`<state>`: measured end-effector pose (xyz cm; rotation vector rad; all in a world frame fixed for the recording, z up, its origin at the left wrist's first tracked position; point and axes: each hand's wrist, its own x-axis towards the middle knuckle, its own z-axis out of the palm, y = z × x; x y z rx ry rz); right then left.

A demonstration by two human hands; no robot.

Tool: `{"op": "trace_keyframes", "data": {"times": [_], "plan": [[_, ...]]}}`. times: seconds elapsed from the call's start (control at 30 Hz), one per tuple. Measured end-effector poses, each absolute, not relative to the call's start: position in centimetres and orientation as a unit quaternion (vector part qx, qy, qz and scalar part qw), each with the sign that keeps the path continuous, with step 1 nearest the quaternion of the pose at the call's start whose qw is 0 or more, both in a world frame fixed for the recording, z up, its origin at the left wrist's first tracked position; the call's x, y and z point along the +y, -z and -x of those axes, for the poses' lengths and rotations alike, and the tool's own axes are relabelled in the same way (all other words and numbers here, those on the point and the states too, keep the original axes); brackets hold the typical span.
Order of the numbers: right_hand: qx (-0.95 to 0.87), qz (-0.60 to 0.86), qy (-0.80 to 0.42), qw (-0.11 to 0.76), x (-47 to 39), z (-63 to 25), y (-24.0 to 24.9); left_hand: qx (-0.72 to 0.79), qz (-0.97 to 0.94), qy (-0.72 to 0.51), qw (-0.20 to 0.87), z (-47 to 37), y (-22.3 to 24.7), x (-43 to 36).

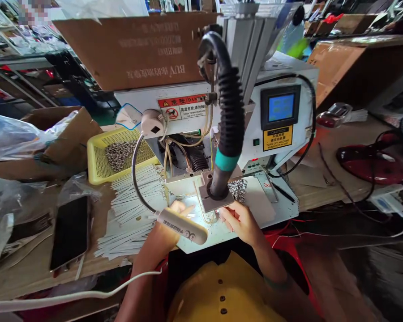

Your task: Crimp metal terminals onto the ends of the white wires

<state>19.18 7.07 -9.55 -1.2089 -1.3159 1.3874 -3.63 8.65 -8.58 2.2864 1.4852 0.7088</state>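
My left hand (pixel 177 208) is at the left of the white work plate (pixel 196 247), partly hidden behind the gooseneck lamp (pixel 183 227). Its fingers are closed, and a small white piece shows at their tips in the glare; what it is I cannot make out. On the other side of the machine's pressing head (pixel 218 197), my right hand (pixel 241 220) has thumb and fingers pinched together just under the metal block. Whatever they hold is too small to name. Behind that hand lies a heap of small metallic parts (pixel 238 190).
Thin white strips (pixel 134 192) lie in bundles at left, before a yellow basket (pixel 96 167) of small parts. A phone (pixel 70 232) rests nearby. The machine bears a heat warning label (pixel 183 108) and a screen (pixel 281 107). A ribbed black hose (pixel 232 107) drops in front.
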Motion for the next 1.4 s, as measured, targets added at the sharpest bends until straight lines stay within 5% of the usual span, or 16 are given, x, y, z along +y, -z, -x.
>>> {"op": "trace_keyframes", "data": {"times": [0.63, 1.4], "plan": [[-0.512, 0.474, -0.592, 0.404, 8.0, -18.1, 10.2, 0.525, -0.764, -0.252, 0.277, -1.1, 7.7, 8.4], [-0.520, 0.479, -0.582, 0.401, 7.9, -18.2, 10.0, 0.516, -0.754, -0.321, 0.248, -0.4, 10.6, 8.0]]}}
